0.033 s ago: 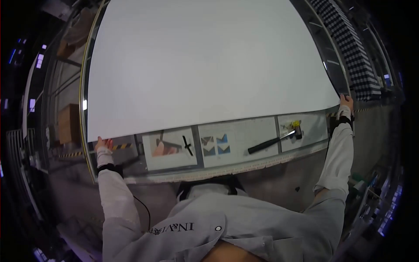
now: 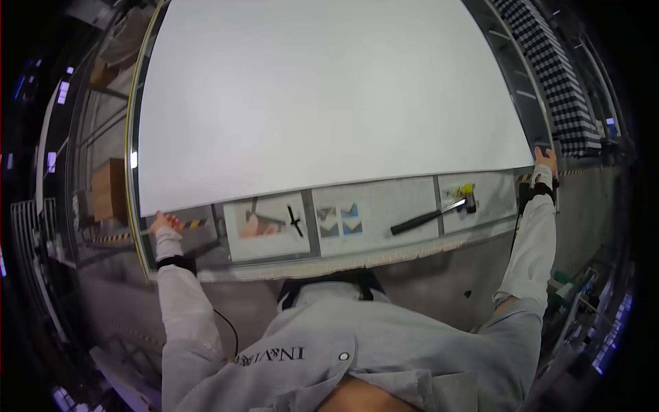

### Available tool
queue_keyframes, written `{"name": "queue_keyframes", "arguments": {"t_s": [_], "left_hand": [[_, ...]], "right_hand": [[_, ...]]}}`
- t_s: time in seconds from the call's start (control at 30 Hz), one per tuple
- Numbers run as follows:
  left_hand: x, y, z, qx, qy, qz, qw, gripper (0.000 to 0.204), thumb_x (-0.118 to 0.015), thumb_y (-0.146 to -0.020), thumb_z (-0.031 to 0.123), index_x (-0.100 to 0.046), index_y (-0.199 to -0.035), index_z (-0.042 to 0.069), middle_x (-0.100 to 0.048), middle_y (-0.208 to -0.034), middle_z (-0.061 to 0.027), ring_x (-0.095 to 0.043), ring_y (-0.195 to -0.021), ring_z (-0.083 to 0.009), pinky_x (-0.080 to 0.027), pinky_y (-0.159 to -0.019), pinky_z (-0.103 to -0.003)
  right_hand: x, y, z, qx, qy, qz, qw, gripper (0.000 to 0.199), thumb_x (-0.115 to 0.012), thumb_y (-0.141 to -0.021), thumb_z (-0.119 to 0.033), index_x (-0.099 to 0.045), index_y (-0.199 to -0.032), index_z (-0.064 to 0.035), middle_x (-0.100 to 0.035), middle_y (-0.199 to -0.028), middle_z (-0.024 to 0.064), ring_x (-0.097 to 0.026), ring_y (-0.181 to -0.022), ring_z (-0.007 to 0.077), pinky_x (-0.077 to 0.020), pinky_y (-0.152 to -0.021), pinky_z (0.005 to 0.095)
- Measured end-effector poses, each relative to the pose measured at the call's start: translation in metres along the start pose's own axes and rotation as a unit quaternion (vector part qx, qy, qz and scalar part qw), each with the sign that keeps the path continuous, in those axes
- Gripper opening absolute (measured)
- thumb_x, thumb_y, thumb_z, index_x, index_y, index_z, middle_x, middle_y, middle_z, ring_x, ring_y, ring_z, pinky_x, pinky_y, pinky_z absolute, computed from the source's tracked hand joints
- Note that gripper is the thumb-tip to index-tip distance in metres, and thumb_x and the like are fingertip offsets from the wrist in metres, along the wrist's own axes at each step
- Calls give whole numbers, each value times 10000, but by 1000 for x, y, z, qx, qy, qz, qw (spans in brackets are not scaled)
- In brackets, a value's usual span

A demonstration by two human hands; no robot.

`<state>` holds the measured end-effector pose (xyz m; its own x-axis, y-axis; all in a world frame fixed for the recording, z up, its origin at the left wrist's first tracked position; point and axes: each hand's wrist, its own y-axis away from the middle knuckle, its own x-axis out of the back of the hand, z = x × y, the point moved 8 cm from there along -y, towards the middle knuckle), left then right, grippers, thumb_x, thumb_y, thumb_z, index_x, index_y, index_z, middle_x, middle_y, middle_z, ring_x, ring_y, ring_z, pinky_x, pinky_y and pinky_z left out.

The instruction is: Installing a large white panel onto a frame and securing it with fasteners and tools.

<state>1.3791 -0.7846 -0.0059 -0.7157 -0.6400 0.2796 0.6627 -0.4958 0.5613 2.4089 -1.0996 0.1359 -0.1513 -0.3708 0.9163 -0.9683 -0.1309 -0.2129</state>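
Note:
A large white sheet (image 2: 329, 103) covers most of the glass-topped table (image 2: 377, 261), its near edge running almost straight between my hands. At its near left corner, my left hand (image 2: 165, 223) is closed, with the fingers curled at the sheet's edge. My right hand (image 2: 546, 160) pinches the near right corner beside the table's right rim. In front of the sheet lie a hammer (image 2: 419, 224) with a black handle and a yellow-and-dark head, and a small black cross-shaped piece (image 2: 295, 221).
Printed picture sheets (image 2: 341, 223) show along the table's near strip. A checkered cloth (image 2: 559, 75) hangs beyond the right rim. To the left, a cardboard box (image 2: 108, 190) stands near a rack. Yellow-and-black tape (image 2: 113, 238) marks the floor. A black cord (image 2: 232, 328) hangs near my left forearm.
The sheet's near left corner has shifted slightly away from me, and its near edge is straighter on the right. My left hand moved a little right; my right hand stays at its corner.

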Motion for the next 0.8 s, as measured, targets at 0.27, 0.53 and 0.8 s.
{"name": "queue_keyframes", "arguments": {"t_s": [0.27,0.53,0.8], "left_hand": [[-99,311,-49,-569,-346,-331,669,269,-580,-651,101,-516,-912,84,-459,-886,-123,-449,-805,-233,-376,-701,-312],[-139,342,-111,-646,-385,-382,536,249,-512,-630,-27,-503,-868,47,-441,-886,-136,-429,-832,-287,-355,-721,-341],[-162,341,-124,-653,-293,-566,408,143,-469,-656,-36,-521,-761,45,-488,-714,-53,-475,-630,-159,-384,-507,-250]], "right_hand": [[25,263,-93,478,-152,-133,855,231,-622,-598,-115,-558,-819,-87,-521,-896,83,-472,-864,232,-363,-758,316],[45,457,-8,278,-282,-242,886,216,-584,-632,-110,-548,-844,-87,-487,-923,76,-410,-926,248,-322,-805,328],[82,656,274,-231,-169,-52,957,176,-594,-652,-160,-556,-793,-60,-554,-753,100,-544,-676,202,-438,-625,272]]}}
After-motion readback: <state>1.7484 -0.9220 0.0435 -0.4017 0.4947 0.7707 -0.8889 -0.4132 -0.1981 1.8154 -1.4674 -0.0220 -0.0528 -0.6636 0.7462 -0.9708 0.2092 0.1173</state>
